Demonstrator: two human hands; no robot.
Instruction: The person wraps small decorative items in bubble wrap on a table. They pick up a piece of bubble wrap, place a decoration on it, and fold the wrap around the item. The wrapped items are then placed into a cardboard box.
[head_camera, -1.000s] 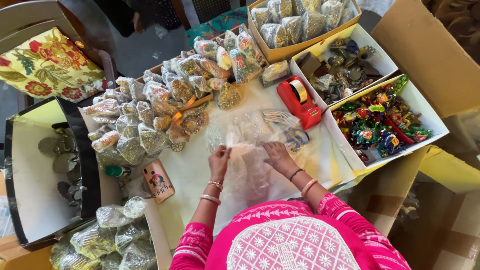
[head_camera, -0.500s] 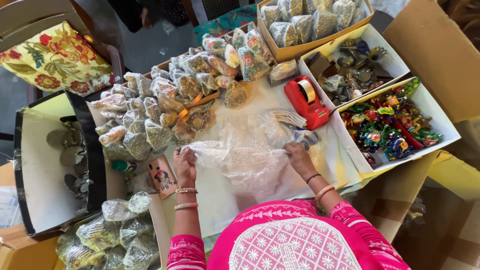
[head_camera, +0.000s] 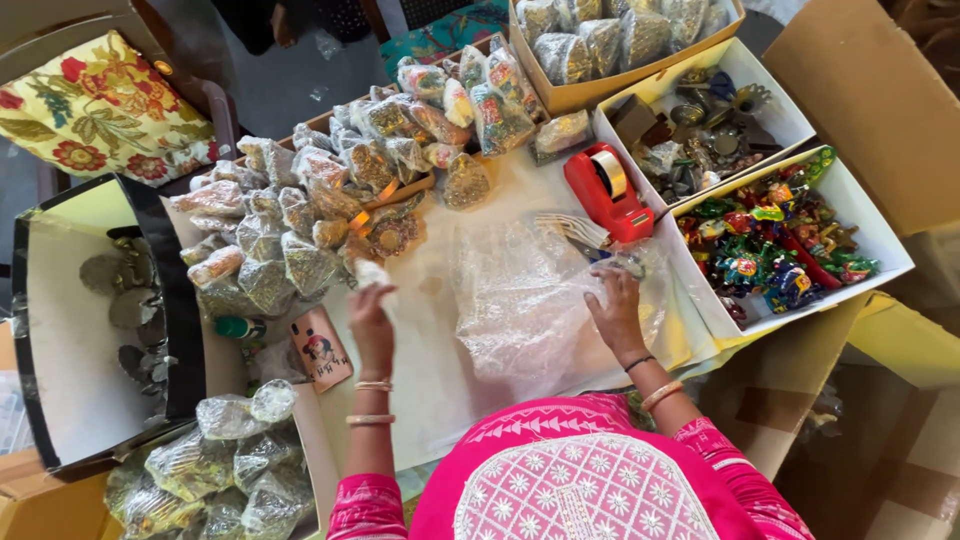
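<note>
— What's nearest her?

— A crinkled clear plastic bag (head_camera: 520, 300) lying flat on the white-covered surface (head_camera: 430, 390). Her right hand (head_camera: 615, 315) rests on its right edge, fingers spread flat.

— And the left hand (head_camera: 372, 318)?

— Raised beside the bag, grip closed on a small white wrapped packet (head_camera: 372, 273).

— Farther back?

— A red tape dispenser (head_camera: 607, 190) just beyond the bag, then a heap of clear-wrapped glittery packets (head_camera: 330, 190).

clear plastic bags (head_camera: 525, 300) | crinkled, flat on table | small clear packet (head_camera: 372, 272) | raised

Red tape dispenser (head_camera: 607, 190) — floral cushion (head_camera: 95, 105), left.
</note>
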